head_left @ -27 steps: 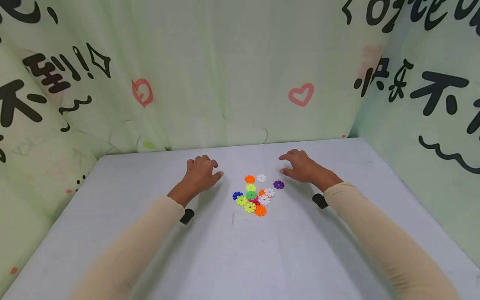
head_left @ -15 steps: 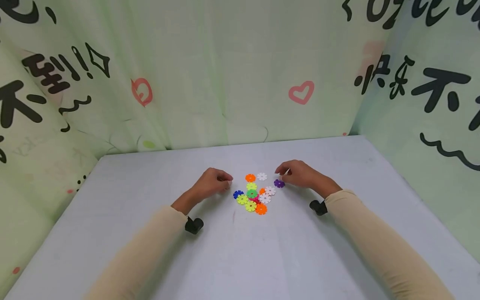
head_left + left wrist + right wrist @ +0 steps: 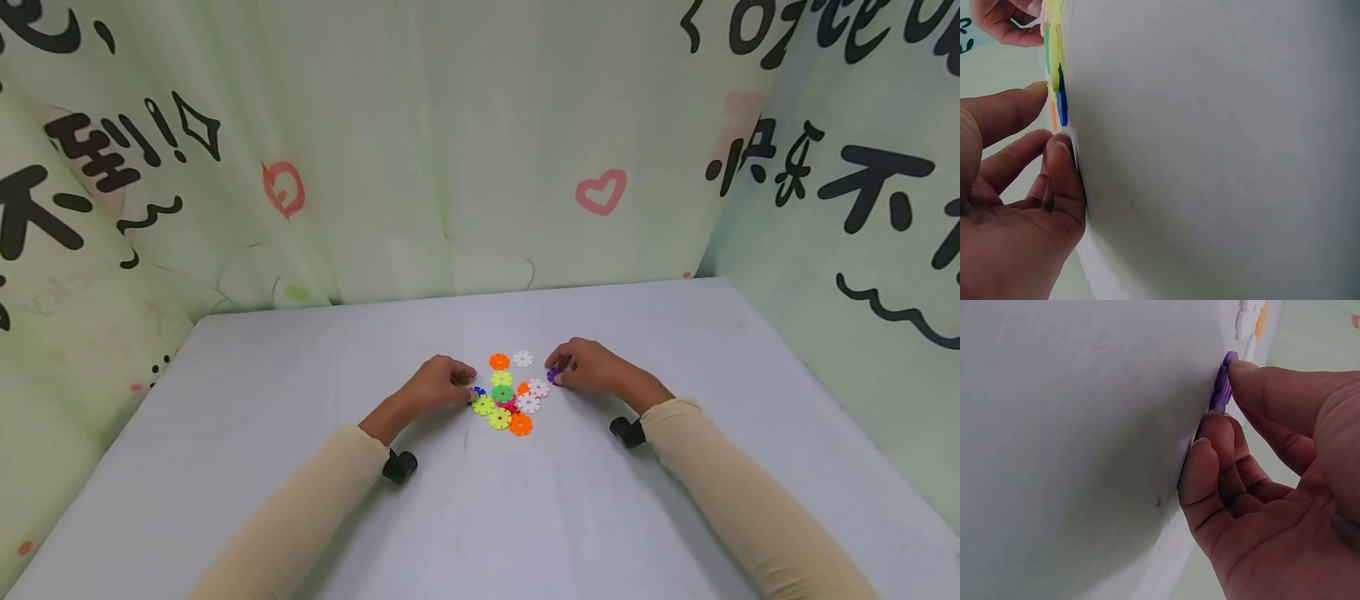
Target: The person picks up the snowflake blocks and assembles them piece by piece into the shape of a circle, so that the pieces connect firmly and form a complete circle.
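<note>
Flat, notched snowflake building discs in several colours lie bunched on the white table. My left hand (image 3: 438, 383) is at the bunch's left side, with thumb and fingertips at the edges of the blue disc (image 3: 1062, 103), which they partly cover in the head view. On the opposite side my right hand (image 3: 592, 367) pinches the purple disc (image 3: 1224, 384) low at the tabletop, thumb on its upper face and curled fingers at its edge. Between the hands are a green disc (image 3: 502, 393), a yellow-green disc (image 3: 483, 405) and a white disc (image 3: 522, 359).
The white tabletop (image 3: 480, 517) spreads all round the discs. A pale green printed curtain (image 3: 450, 150) hangs along the table's back and both sides. A black wrist camera (image 3: 401, 467) sits under the left wrist, another black camera (image 3: 627, 432) under the right.
My left hand has moved right and toward the person, reaching the blue disc. The right hand has come down onto the purple disc, its fingers drawing together around it.
</note>
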`<state>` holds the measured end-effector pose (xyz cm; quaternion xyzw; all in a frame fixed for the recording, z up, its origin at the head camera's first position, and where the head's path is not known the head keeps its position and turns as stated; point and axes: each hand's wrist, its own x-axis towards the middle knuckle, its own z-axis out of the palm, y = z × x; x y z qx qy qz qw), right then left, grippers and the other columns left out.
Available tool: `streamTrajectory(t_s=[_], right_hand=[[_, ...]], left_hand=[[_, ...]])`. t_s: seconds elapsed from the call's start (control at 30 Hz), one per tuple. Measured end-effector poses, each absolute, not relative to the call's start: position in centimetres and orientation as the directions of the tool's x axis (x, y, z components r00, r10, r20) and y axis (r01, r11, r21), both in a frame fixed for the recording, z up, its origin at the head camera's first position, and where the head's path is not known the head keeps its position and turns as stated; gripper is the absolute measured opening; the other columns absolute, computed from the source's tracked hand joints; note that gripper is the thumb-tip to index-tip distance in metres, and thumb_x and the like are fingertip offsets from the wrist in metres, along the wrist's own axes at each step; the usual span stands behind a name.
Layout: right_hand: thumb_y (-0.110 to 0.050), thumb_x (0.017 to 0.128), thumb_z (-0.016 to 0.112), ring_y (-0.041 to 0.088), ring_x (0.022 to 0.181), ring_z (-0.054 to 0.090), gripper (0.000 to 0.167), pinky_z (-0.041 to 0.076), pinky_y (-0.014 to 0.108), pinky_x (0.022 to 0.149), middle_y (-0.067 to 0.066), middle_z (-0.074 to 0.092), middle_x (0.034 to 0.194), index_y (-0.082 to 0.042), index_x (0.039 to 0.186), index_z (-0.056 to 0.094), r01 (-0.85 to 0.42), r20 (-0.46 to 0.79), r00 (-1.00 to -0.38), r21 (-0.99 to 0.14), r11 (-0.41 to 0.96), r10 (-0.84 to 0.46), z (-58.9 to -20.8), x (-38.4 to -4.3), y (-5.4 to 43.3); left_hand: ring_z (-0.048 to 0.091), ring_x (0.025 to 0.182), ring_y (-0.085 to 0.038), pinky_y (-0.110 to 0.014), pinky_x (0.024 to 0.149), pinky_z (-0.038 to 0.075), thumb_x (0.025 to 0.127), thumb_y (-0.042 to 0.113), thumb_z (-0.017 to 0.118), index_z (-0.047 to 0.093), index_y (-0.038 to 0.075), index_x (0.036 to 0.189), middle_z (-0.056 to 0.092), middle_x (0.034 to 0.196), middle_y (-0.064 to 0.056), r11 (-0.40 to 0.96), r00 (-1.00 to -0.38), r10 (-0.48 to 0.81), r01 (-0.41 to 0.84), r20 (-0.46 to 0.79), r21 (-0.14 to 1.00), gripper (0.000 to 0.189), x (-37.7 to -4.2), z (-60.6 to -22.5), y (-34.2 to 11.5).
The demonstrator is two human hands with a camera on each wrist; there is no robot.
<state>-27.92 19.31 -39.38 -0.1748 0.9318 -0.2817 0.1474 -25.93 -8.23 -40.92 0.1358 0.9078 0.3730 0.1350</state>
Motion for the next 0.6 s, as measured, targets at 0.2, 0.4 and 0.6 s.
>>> streamTrajectory(t_s=[0.2,0.4,0.6], right_hand=[[-0.007,0.088,0.07,0.026,0.095,0.053,0.022,0.049,0.039,0.086,0.008,0.06,0.101,-0.003,0.11,0.067,-0.247,-0.18,-0.893,-0.569,0.784,-0.412,-39.7,-27.72,19.59],[-0.009,0.089,0.07,0.026,0.095,0.053,0.018,0.047,0.04,0.087,0.007,0.06,0.099,-0.004,0.106,0.066,-0.264,-0.182,-0.882,-0.574,0.775,-0.435,-39.68,-27.61,19.78],[-0.009,0.088,0.07,0.024,0.089,0.052,0.018,0.047,0.037,0.081,0.007,0.058,0.094,-0.004,0.103,0.06,-0.248,-0.177,-0.889,-0.59,0.768,-0.423,-39.52,-27.46,19.78]], left_hand=[[0.056,0.092,-0.02,-0.034,0.086,0.049,0.086,0.011,0.074,0.069,-0.002,0.115,0.065,0.103,-0.007,0.717,-0.907,0.401,0.222,-0.13,0.661,0.032,-25.36,-40.98,-7.68],[0.054,0.086,-0.019,-0.032,0.082,0.048,0.086,0.013,0.075,0.069,0.002,0.101,0.061,0.092,-0.003,0.713,-0.915,0.382,0.202,-0.13,0.671,0.019,-24.96,-40.77,-7.7],[0.053,0.079,-0.018,-0.028,0.072,0.047,0.086,0.014,0.076,0.067,0.004,0.097,0.059,0.083,-0.002,0.676,-0.915,0.387,0.199,-0.111,0.71,0.017,-25.04,-40.86,-7.87]])
